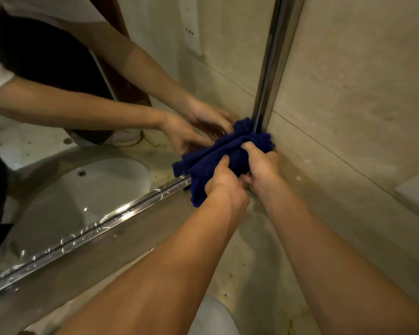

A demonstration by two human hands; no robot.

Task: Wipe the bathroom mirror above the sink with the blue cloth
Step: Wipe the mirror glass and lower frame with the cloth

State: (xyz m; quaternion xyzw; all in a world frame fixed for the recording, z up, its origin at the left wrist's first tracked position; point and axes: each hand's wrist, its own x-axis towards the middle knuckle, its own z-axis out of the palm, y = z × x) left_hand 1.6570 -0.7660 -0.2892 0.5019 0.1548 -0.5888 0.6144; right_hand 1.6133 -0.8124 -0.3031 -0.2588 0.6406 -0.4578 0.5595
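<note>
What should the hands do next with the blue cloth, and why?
Probably slide the blue cloth left along the mirror's bottom frame. Both the left hand and right hand hold it bunched in the mirror's lower right corner, and that shiny strip shows smears.

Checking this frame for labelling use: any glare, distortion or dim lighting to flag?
Head view: dim, yellowish light; wide-angle bending curves the mirror frame, which carries bright glare streaks; the blue cloth reads very dark with few visible folds; left hand and right hand sharp enough.
</note>
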